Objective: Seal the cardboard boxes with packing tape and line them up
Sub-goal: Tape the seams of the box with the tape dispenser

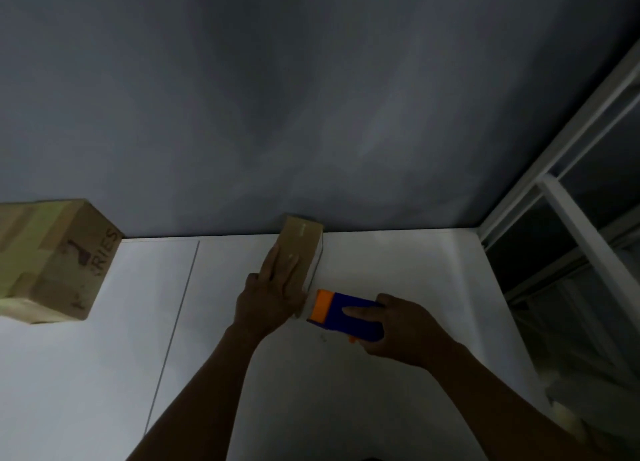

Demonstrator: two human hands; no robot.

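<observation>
Your left grip (pixel 273 287) lies flat, fingers straight, pressing on top of the small box (pixel 303 238). Your right grip (pixel 394 329) is wrapped round the blue and orange dispenser (pixel 349 327), forefinger stretched along its side. The dispenser's orange end sits just at the box's near end. The small box lies on the white table (pixel 398 263) with its far end against the grey wall (pixel 277 114). Well apart, at the left edge, stands the big box (pixel 59 263), taped over, with printing on its side. A white window frame (pixel 571 218) runs along the right.
</observation>
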